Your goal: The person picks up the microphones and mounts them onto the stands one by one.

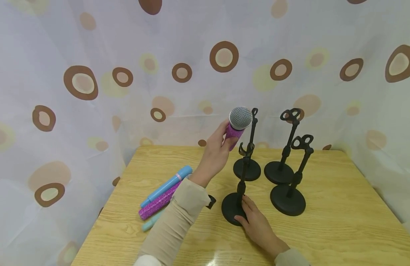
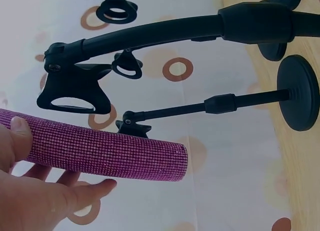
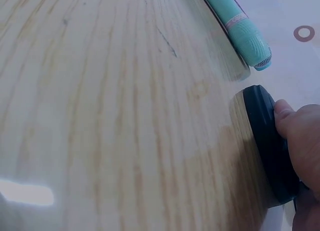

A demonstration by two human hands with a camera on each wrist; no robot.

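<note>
The left hand (image 1: 216,151) grips a purple mic (image 1: 241,118) near the clip (image 1: 247,153) of the front stand (image 1: 241,187); the right hand (image 1: 257,224), thumb spread, rests on its base (image 1: 229,209). Three more stands (image 1: 289,202) sit well inside the right edge of the counter (image 1: 341,225).

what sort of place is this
Possibly a makeshift filming or demonstration corner: a wooden table stands before a spotted curtain that covers the back and both sides, with black microphone stands set out on it.

Head cam: L sleeve (image 1: 173,225) hides pt of teal mic (image 1: 153,220). L wrist: held purple mic (image 2: 105,148) cut off, 9 o'clock. R wrist: R hand (image 3: 306,146) cut off approx 4 o'clock, hiding pt of stand (image 3: 267,141).
</note>
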